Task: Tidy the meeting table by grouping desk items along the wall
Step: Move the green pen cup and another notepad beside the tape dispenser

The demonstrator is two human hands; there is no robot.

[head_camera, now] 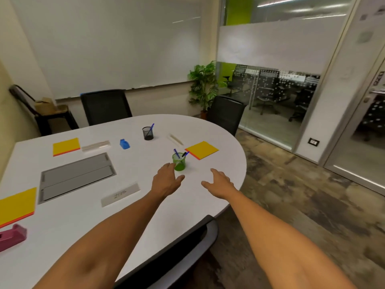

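Reaching left hand [166, 180] beside green cup [179, 162]

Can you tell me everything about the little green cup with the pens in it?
The see-through green plastic pen cup stands upright on the white table, near its rounded end. It holds a few pens with blue and black caps, leaning outward. An open left hand reaches right beside it, fingertips near or touching its side. A yellow notepad lies just behind, apart.
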